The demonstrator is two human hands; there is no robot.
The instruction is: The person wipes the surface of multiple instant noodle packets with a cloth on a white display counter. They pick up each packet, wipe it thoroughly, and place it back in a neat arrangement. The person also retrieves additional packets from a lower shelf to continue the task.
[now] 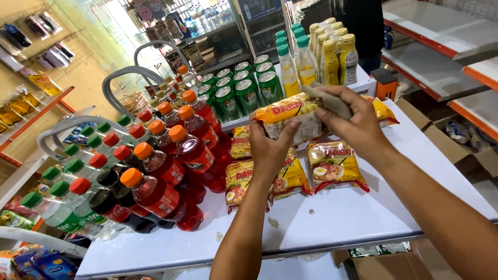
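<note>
I have the yellow noodle packet [288,120] lifted above the white shelf [363,207], left hand [270,148] clasping its lower edge, right hand [353,124] pinching a grey cloth [332,102] against its top. More packets [334,168] lie flat below it; red soda bottles [171,166] lie to its left.

**Both hands raised and closed, close together**

We reach our two bare forearms up from the lower edge of the view, converging toward the middle. Our left hand [270,142] is upright, back toward us, fingers curled in a grip with the thumb pressing forward. Our right hand [350,122] sits just beside it, slightly higher, wrist bent inward, fingers and thumb pinched shut.
</note>
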